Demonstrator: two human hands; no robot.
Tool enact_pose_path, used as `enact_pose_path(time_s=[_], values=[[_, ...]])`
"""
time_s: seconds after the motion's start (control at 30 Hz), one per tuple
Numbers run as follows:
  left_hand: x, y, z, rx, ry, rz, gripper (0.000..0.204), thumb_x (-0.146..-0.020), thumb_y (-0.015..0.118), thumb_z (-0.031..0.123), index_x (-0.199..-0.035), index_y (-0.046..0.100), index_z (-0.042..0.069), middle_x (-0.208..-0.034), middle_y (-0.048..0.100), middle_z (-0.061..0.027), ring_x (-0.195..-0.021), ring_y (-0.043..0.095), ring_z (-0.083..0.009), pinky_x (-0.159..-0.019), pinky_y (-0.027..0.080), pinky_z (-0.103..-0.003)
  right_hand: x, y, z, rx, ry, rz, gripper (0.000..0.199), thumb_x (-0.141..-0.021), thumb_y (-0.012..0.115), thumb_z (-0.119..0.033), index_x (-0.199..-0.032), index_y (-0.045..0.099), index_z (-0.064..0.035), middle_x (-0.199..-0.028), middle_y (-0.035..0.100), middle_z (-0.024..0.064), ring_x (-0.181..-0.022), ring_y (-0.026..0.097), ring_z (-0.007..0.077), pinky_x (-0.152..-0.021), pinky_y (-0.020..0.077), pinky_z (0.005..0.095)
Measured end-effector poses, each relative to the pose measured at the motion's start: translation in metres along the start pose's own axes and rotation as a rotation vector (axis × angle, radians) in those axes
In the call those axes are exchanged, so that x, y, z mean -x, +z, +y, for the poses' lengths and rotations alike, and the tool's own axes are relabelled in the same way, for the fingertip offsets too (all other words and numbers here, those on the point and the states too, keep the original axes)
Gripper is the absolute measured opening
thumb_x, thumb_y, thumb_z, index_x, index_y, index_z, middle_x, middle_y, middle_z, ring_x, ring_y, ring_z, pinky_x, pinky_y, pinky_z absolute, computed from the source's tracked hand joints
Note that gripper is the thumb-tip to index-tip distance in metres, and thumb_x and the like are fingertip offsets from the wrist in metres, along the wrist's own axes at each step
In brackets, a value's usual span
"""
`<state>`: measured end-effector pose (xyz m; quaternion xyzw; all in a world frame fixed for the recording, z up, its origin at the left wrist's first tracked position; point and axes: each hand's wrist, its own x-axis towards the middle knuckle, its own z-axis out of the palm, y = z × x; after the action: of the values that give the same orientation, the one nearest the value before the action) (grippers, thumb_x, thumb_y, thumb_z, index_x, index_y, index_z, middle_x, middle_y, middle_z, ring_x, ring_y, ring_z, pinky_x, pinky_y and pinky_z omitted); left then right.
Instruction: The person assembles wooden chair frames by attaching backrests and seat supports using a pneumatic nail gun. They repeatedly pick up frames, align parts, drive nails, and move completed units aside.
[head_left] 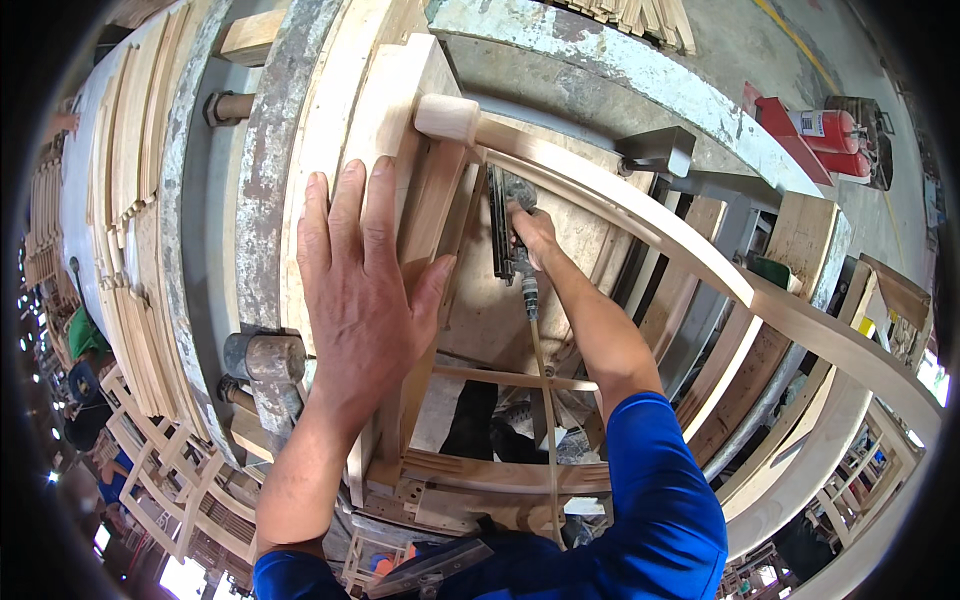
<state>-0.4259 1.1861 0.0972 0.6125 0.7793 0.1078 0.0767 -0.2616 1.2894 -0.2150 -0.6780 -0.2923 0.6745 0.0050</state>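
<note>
My left hand [362, 275] lies open on the left side of a pale wooden chair frame [425, 190], fingers stretched out and thumb spread to the right. Inside the frame, my right hand [532, 232] is closed round the grip of an air nail gun [500, 230] with a long black magazine. A yellowish air hose [545, 400] runs from the gun down toward my body. The gun's nose is partly hidden among the wood, so I cannot tell whether it touches the frame. A long curved armrest [640, 205] sweeps from the far corner to the right.
A mallet [268, 358] rests on the metal clamp beam [270, 210] left of the frame. Stacked wooden slats [130, 180] lie farther left. Another painted beam [640, 75] crosses the far side. Red fire extinguishers [835, 140] stand at the far right, and chair frames [180, 460] at the lower left.
</note>
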Motion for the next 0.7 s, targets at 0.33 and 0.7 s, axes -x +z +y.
enact_pose_path(time_s=[0.33, 0.7], values=[[0.001, -0.001, 0.002, 0.002, 0.022, 0.036, 0.091, -0.084, 0.081, 0.014, -0.159, 0.030, 0.003, -0.157, 0.041, -0.0227, -0.149, 0.031, -0.0478, -0.123, 0.024, -0.055, 0.027, -0.035, 0.001, 0.106, -0.057, -0.039, 0.052, -0.095, 0.069, -0.051, -0.102, 0.071, 0.0008, -0.100, 0.072, 0.0193, -0.085, 0.069, 0.0231, -0.081, 0.0564, 0.0435], [0.001, 0.003, 0.003, -0.039, 0.037, 0.063, 0.091, -0.085, 0.081, 0.017, -0.160, 0.030, 0.007, -0.157, 0.039, -0.0213, -0.150, 0.029, -0.0473, -0.122, 0.027, -0.057, 0.057, -0.107, 0.133, -1.348, 0.227, -0.480, 0.070, -0.086, 0.073, -0.068, -0.097, 0.064, 0.0000, -0.076, 0.062, 0.0087, -0.067, 0.063, 0.0240, -0.065, 0.0557, 0.0361]])
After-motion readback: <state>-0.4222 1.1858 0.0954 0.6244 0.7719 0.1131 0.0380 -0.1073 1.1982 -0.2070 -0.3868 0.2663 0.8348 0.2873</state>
